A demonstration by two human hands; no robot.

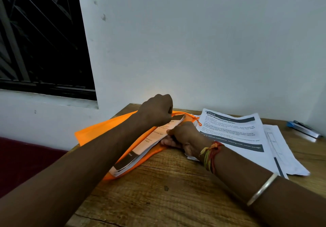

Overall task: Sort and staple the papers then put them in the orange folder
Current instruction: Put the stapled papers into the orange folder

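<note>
**Stack half-seated in the folder**

The orange folder [91, 131] lies open on the wooden table [167, 191], with the stack of papers [146, 147] resting in it, the stack's long edge jutting past the folder's near-right side. The left hand [157, 110] is curled tight at the folder's far edge, seemingly holding its cover, though the grip itself is hidden. The right hand [183, 135] pinches the stack's right edge. The stack looks thick yet floppy, so it probably needs support along that edge to slide in square. The folder looks thin and slick. Right of the folder lie loose printed sheets [238, 133], and beyond them a stapler [303, 128].
</note>
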